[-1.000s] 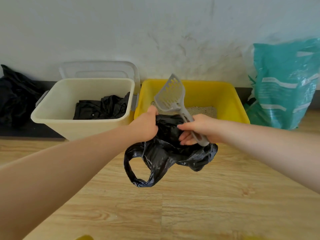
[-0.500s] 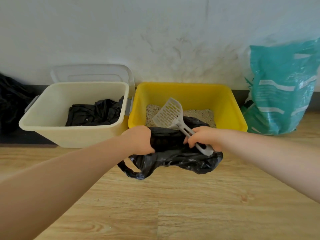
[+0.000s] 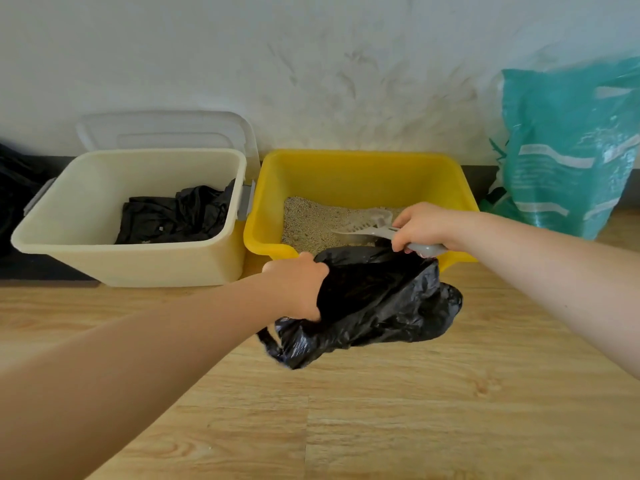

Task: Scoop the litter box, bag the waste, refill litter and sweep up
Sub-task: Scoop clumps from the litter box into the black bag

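A yellow litter box (image 3: pixel 360 169) stands against the wall, with pale litter (image 3: pixel 311 221) in its bottom. My right hand (image 3: pixel 427 226) grips the handle of a grey slotted scoop (image 3: pixel 363 225), whose head lies low and nearly flat over the litter inside the box. My left hand (image 3: pixel 298 284) clutches the rim of a crumpled black plastic bag (image 3: pixel 377 306), held just in front of the box's near wall, above the wooden floor. The bag's mouth gapes between my two hands.
A cream bin (image 3: pixel 86 251) with black bags (image 3: pixel 173 216) inside sits left of the litter box, its clear lid (image 3: pixel 166 133) leaning on the wall. A teal litter sack (image 3: pixel 568 150) stands at the right. More black plastic (image 3: pixel 14 188) lies far left.
The scoop has swung down from upright above the bag into the litter box. My right hand moved forward over the box's near wall. My left hand keeps its hold on the bag.
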